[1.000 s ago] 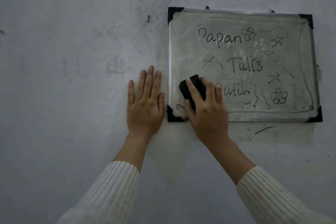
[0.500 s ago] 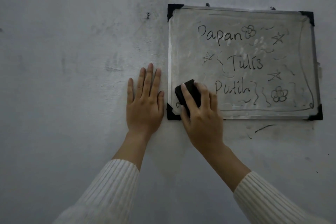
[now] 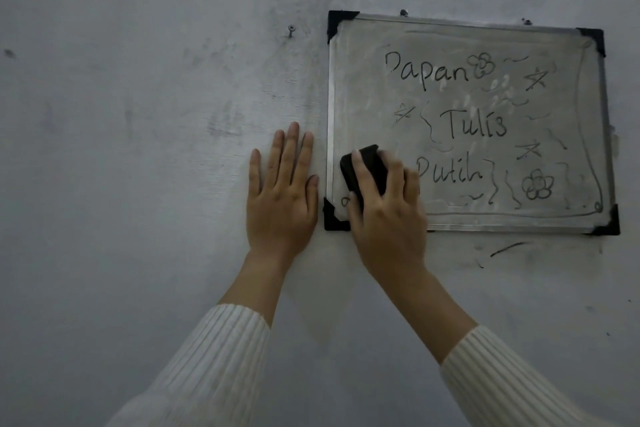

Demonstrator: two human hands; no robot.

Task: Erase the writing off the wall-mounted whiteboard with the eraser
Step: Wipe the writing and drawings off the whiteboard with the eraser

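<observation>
Wiping at the whiteboard's (image 3: 360, 87) seven o'clock corner, the right hand (image 3: 388, 218) grips the eraser (image 3: 369, 166), now shifted left off "Putih" (image 3: 450, 173); left hand (image 3: 280, 201) flat, empty; writing mostly remains.

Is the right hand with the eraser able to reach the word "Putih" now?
Probably yes. The right hand presses the eraser on the whiteboard just left of "Putih", and nothing lies between them.
</observation>
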